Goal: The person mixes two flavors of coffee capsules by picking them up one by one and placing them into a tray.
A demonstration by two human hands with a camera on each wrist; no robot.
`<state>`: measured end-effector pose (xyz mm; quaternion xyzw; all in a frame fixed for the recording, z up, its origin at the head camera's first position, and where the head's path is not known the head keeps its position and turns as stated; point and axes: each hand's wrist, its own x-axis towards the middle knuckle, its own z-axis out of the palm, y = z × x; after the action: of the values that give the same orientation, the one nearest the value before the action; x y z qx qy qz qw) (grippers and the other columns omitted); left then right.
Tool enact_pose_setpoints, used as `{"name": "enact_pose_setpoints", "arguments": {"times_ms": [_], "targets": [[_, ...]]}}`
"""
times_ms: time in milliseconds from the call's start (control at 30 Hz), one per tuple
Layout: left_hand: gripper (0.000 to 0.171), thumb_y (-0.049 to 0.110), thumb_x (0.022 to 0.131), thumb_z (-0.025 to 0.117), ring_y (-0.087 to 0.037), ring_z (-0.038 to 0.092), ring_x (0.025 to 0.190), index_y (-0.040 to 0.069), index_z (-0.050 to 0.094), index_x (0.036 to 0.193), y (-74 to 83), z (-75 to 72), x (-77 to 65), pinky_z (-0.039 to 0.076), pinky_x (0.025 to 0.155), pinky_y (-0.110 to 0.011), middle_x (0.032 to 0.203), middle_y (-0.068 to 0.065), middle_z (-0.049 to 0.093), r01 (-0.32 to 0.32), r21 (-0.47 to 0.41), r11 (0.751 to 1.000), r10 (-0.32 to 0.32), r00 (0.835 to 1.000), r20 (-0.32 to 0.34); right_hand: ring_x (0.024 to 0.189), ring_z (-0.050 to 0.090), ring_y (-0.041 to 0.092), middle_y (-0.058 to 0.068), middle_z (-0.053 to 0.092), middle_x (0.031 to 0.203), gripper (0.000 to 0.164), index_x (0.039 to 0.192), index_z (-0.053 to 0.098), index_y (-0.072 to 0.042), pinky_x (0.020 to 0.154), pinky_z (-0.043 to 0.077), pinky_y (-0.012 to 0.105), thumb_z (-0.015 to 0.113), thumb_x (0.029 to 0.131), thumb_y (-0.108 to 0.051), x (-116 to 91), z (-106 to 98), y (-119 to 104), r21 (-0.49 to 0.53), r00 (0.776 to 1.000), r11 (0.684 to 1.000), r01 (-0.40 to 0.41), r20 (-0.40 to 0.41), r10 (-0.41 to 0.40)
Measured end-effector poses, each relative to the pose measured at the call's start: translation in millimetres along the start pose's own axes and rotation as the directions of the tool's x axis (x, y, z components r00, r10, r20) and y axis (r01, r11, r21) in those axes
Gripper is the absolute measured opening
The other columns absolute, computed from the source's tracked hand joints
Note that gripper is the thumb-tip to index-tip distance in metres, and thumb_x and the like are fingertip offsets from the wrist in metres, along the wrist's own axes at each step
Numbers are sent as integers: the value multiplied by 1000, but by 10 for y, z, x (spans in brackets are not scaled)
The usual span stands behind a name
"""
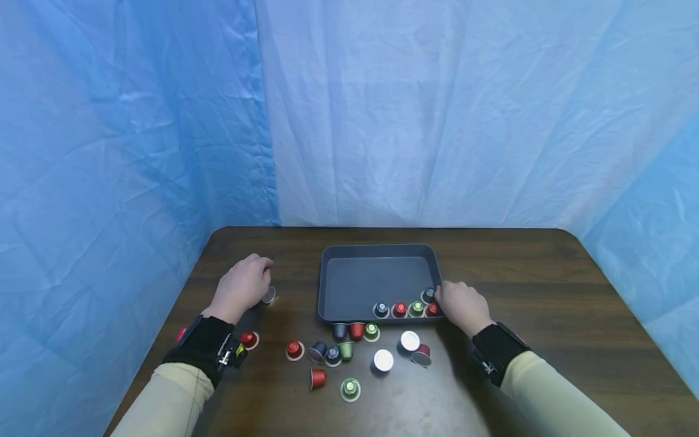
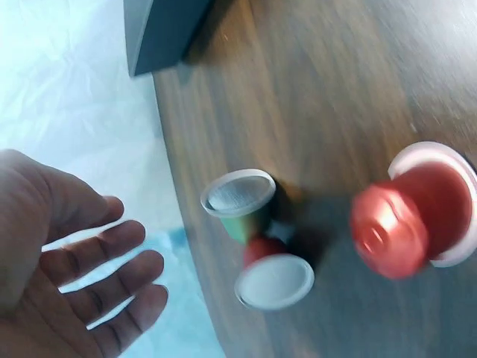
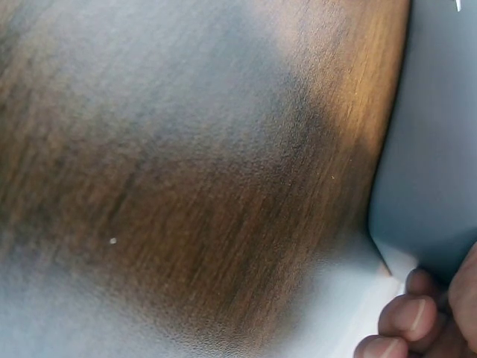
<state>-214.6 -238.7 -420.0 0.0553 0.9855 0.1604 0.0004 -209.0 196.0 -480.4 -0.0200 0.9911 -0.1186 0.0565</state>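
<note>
Several coffee capsules lie in and around a dark grey tray (image 1: 349, 291). My right hand (image 1: 464, 305) is at the tray's right side, its fingers curled at a dark blue capsule (image 1: 428, 295) behind the front row. That row holds a blue, two red and a green capsule (image 1: 416, 308). On the left, my left hand (image 1: 243, 286) hovers with loosely bent fingers and nothing in them. Close to it in the left wrist view are a green capsule (image 2: 237, 224) and a red capsule (image 2: 261, 250), foil lids showing, plus another red capsule (image 2: 391, 231) farther right.
Before the tray, more capsules are scattered on the brown wooden table (image 1: 546, 315), among them a green one (image 1: 351, 389), a red one (image 1: 317, 379) and two with white lids up (image 1: 383, 361). Blue sheeting (image 1: 409, 121) hangs behind the table.
</note>
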Motion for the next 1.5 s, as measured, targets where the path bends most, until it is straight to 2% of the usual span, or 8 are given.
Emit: {"name": "enact_pose_setpoints", "arguments": {"times_ms": [167,333,500,700,833,1033,1167,1500], "targets": [[32,12,102,53,-39,64,111,-2,65,129,-145,9,-15,53,89,-56,124,-22,63,63,19,998,-63,998,24,57,54,22,5,55,63,32,87,67,-1,53,45,34,53,105,-24,-2,0,-2,8,1000,1000,-8,9,8],[34,13,101,56,-37,63,107,-3,64,129,-227,30,-19,53,87,-55,122,-23,63,119,40,992,-122,990,77,56,54,21,5,55,62,33,85,67,-2,52,44,34,52,105,-24,-2,1,-9,5,1000,1000,-7,5,7],[36,16,98,61,-36,62,100,-4,63,129,-299,62,-25,53,81,-53,121,-25,63,156,66,986,-163,978,127,56,54,21,5,55,62,33,84,67,-2,52,45,34,53,105,-24,-2,12,-12,1,1000,1000,0,-8,0],[36,17,95,67,-35,61,95,-3,64,124,-366,126,-18,53,82,-55,115,-23,65,180,92,979,-195,963,186,56,54,21,5,55,62,33,85,67,-2,52,45,34,53,104,-24,1,18,-16,5,1000,1000,0,-8,0],[32,12,91,68,-34,60,92,-2,66,120,-390,154,-19,53,80,-55,111,-22,65,177,104,979,-196,959,206,57,54,21,5,55,62,32,87,67,-1,53,46,34,53,104,-24,-1,13,-22,6,1000,1000,-4,-1,4],[35,4,88,66,-35,60,96,-2,65,123,-415,208,-28,52,84,-58,116,-24,63,160,116,980,-182,960,214,56,54,21,5,55,63,32,87,68,-1,53,45,34,53,105,-24,-5,14,-34,5,1000,1000,-6,2,6],[37,0,86,69,-35,59,95,-3,66,123,-433,244,-30,52,85,-59,112,-23,63,155,114,981,-177,958,225,56,54,21,5,55,62,32,86,67,-1,53,45,34,53,105,-24,-2,19,-39,3,1000,1000,-6,2,6],[26,2,85,72,-32,60,90,-1,69,111,-428,234,-25,54,83,-56,100,-18,64,111,139,984,-132,979,152,56,54,21,5,55,61,33,85,67,-2,53,44,34,54,104,-24,3,18,-38,-4,1000,1000,9,-13,-9]]}}
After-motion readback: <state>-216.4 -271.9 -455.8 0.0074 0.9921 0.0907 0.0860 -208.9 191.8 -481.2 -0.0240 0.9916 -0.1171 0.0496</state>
